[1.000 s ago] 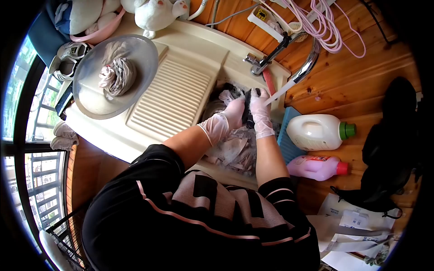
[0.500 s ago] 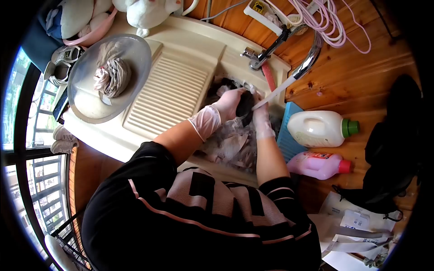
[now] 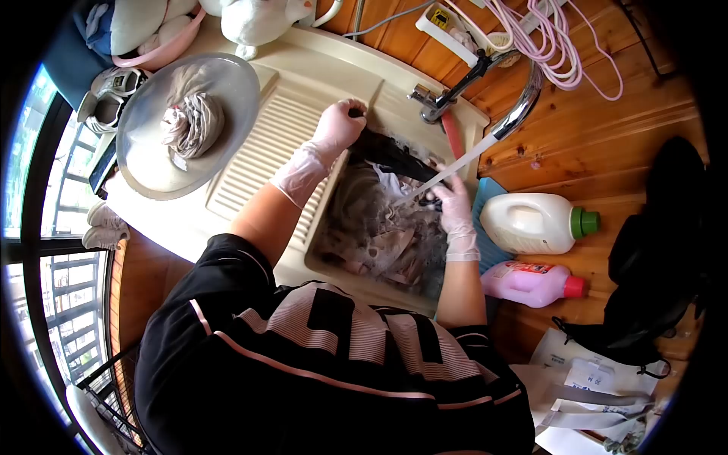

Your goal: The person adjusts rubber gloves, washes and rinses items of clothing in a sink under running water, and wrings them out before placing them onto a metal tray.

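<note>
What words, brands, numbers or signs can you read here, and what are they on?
None reads with certainty:
Pink bottle: print too small.
White bottle: faint print, too blurred.
White packet: dark print, too small.
Black shirt: large shapes, cannot tell if letters.

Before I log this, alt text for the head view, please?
A dark cloth stretches between a gloved left hand and right hand over a sink of soapy laundry while a faucet runs. At left are a ribbed washboard and a translucent basin of cloth; at right, two bottles.
</note>
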Demonstrator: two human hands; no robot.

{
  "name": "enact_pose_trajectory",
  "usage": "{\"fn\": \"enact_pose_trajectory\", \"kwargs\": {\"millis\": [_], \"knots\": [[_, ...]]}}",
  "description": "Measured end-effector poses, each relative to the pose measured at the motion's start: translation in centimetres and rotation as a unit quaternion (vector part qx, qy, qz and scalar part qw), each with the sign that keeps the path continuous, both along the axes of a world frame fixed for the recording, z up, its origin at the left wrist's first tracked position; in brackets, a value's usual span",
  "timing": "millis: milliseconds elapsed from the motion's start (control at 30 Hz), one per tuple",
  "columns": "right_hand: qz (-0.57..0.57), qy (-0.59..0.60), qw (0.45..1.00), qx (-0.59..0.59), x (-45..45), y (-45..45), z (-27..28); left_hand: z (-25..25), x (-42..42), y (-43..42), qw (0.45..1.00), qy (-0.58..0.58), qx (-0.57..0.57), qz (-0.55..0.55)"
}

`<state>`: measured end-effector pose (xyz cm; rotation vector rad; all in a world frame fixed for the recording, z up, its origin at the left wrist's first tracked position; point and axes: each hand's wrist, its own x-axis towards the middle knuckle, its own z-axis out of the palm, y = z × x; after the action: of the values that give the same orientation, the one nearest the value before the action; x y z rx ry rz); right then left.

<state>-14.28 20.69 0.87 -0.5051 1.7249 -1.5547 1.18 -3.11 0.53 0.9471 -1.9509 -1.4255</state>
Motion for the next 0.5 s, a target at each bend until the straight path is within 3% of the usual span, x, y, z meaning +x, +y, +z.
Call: {"fn": "enact_pose_trajectory", "kwargs": {"millis": [67, 100, 167, 233, 300, 400, 500], "knots": [[0.041, 0.142, 0.989, 0.021, -0.8, -0.8, 2.3, 0.5, 0.7, 0.5, 0.993, -0.085, 0.064, -0.048], [0.076, 0.241, 0.965, 0.063, -1.6, -1.2, 2.9, 0.8, 1.1, 0.9, 0.992, -0.057, 0.018, -0.108], [0.057, 0.274, 0.951, 0.129, -1.6, -1.8, 6.1, 1.0, 1.8, 1.7, 0.972, -0.001, -0.073, -0.224], [0.110, 0.361, 0.919, 0.112, -3.8, -1.5, 7.2, 2.5, 2.4, 3.1, 0.930, -0.124, -0.176, -0.299], [0.086, 0.248, 0.959, 0.106, -3.2, -1.3, 9.6, 2.2, 1.6, 2.6, 0.905, -0.126, -0.160, -0.372], [0.000, 0.091, 0.996, 0.007, -3.4, -0.2, 11.3, 2.2, 1.0, 2.1, 0.910, -0.131, -0.008, -0.393], [-0.054, -0.016, 0.996, -0.073, -2.4, 0.4, 12.2, 1.2, 0.8, 2.2, 0.923, -0.013, -0.135, -0.359]]}}
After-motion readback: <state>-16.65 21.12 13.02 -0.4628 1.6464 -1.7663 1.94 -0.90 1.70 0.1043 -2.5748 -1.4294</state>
